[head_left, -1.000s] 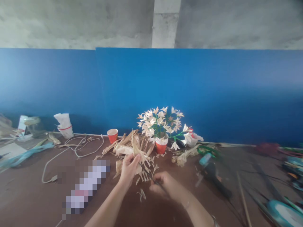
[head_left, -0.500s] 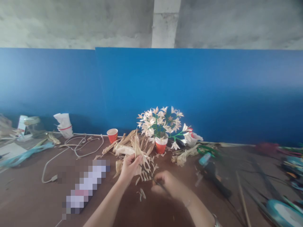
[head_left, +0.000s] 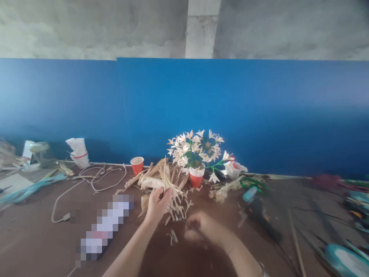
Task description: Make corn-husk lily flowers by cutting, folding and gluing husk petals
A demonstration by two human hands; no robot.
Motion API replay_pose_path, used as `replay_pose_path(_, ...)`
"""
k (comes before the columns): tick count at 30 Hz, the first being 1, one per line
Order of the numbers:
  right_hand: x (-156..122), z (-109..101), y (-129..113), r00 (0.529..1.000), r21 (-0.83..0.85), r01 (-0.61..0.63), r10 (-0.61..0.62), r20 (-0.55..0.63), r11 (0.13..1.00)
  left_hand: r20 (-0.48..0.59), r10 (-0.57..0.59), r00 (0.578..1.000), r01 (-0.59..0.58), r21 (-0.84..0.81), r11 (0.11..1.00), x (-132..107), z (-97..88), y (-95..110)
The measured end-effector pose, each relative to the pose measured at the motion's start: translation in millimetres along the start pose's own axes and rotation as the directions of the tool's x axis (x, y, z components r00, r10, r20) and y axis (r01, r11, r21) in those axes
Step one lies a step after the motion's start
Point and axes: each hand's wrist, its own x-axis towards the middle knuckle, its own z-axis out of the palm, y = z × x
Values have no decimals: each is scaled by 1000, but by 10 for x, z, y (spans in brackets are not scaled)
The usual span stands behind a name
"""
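My left hand (head_left: 158,204) is closed around a pale, pointed piece of corn husk (head_left: 166,180), pinching it between thumb and fingers. To its right, my right hand (head_left: 201,227) is curled round a thin, dark, blade-like tool (head_left: 179,216), whose tip reaches toward the husk. Blur and the fingers hide most of the tool, so its exact kind is unclear. Small cut husk pieces (head_left: 173,236) lie on the brown table below my hands. Behind them is a heap of dry husks (head_left: 157,171).
Pale husk flowers on green stems (head_left: 196,150) stand in an orange-and-white paper cup (head_left: 196,180). Another paper cup (head_left: 137,165) is left of them. A white cable (head_left: 59,200) and a pixelated oblong object (head_left: 105,227) lie left; a dark glue gun (head_left: 261,219) and a tape roll (head_left: 347,261) lie right.
My left hand keeps its pinch on the corn husk, almost still. My right hand and the tool have shifted only slightly, with motion blur.
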Motion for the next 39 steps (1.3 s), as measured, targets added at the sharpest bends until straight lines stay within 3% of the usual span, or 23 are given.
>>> replay_pose_path(9, -33, 21, -69, 999, -42, -17, 16, -33, 999, 9, -1, 1000, 1, -14, 1000, -7, 8, -37)
replay_pose_path(16, 18, -13, 48, 999, -65, 30, -31, -16, 997, -10, 3, 1000, -4, -42, 999, -9, 12, -7)
replay_pose_path(24, 46, -2, 48, 992, -117, 105, -113, -62, 988, -128, -22, 992, 15, -60, 998, -47, 28, 73)
replay_pose_path(32, 70, 60, 39, 979, -132, 172, -185, -90, 976, -298, -3, 955, -16, -63, 998, -112, 56, 183)
replay_pose_path(39, 68, 120, -24, 979, -118, 163, -175, -106, 980, -319, -51, 946, -5, -172, 985, -112, 88, 80)
